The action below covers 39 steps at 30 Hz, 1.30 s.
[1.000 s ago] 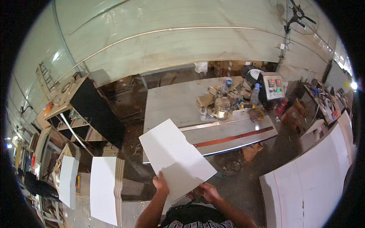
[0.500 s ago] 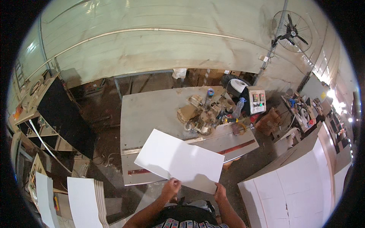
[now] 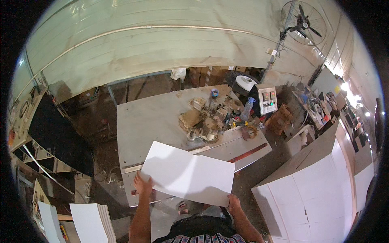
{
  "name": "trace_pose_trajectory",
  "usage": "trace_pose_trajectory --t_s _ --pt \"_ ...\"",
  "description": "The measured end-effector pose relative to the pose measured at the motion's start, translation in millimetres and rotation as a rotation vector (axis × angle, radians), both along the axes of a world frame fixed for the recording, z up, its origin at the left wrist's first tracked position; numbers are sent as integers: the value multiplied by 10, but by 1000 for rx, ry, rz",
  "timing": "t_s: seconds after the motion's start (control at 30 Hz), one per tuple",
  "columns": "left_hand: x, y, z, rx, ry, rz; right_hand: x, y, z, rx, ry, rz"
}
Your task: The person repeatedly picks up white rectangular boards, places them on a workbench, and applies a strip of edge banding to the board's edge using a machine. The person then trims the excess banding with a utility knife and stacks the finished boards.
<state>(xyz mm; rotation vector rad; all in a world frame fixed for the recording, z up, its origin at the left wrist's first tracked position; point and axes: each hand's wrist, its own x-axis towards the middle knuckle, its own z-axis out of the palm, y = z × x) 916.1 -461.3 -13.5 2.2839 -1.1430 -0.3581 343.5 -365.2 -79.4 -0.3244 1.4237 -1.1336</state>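
Note:
A white rectangular board [image 3: 188, 172] is held over the near edge of the grey worktable [image 3: 139, 117], tilted with its right end nearer me. My left hand [image 3: 143, 184] grips its left end, the thumb showing near the lower left corner. At the near right corner my right hand [image 3: 234, 203] is closed on the board. Beyond the board, a metal edge-banding machine head [image 3: 210, 121] with guide parts stands on the table. The fingers under the board are hidden.
A control box [image 3: 266, 100] with lit displays stands at the table's back right, beside a plastic bottle [image 3: 247, 108] and a white tape roll [image 3: 245, 83]. Stacked white boards [image 3: 91, 222] stand at lower left, and a large white panel stack [image 3: 304, 194] at right. A fan [image 3: 303, 25] hangs above.
My left hand has moved left along the board from its near edge to its left end. The right hand keeps its corner. The whole view has shifted slightly.

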Motion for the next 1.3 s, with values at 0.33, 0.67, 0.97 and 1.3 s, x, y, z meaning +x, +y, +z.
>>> trace_pose_trajectory --t_s 0.33,0.67,0.97,1.3 --pt "-920 246 49 83 -13 147 -799 -491 125 -46 490 330" --pt "-2920 41 -94 78 -40 348 -2726 -1128 -34 -57 468 386" --pt "-4297 -375 99 1 -7 360 -3640 -1752 738 -305 252 347" --pt "-4535 -544 75 -33 -34 447 -3791 -2005 844 -251 358 429"
